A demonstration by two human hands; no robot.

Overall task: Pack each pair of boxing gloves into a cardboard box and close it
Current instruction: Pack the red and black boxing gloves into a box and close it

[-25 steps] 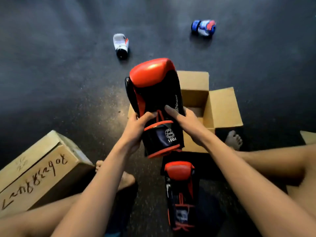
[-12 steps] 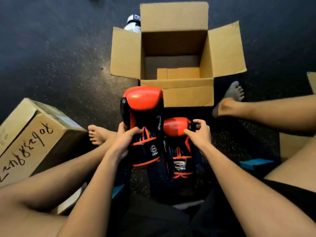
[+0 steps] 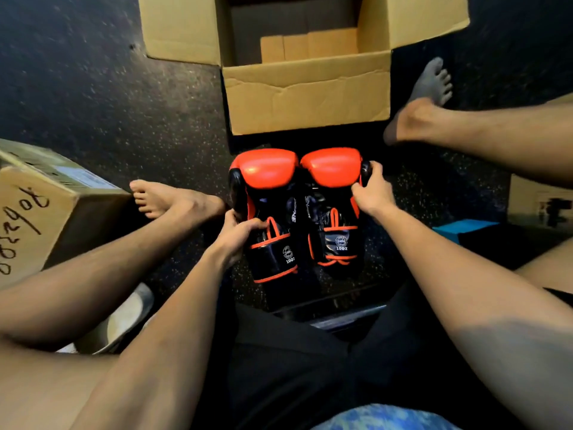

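Two black boxing gloves with red-orange tops stand side by side just in front of an open cardboard box [image 3: 307, 97]. My left hand [image 3: 235, 234] grips the left glove [image 3: 266, 193] by its left side near the cuff. My right hand [image 3: 372, 190] grips the right glove [image 3: 331, 193] at its right edge, near the thumb. The two gloves touch each other, cuffs toward me. The box has its flaps spread open, and only a cardboard piece shows inside it.
A closed cardboard box [image 3: 46, 218] with handwriting lies at the left. My bare feet [image 3: 173, 200] rest either side of the gloves on the dark speckled floor. Another cardboard edge [image 3: 539, 200] and a blue object [image 3: 465, 228] sit at the right.
The raised glove came down beside the one on the floor. My right hand took hold of the second glove, and the two now stand together. The view tilted down toward the box.
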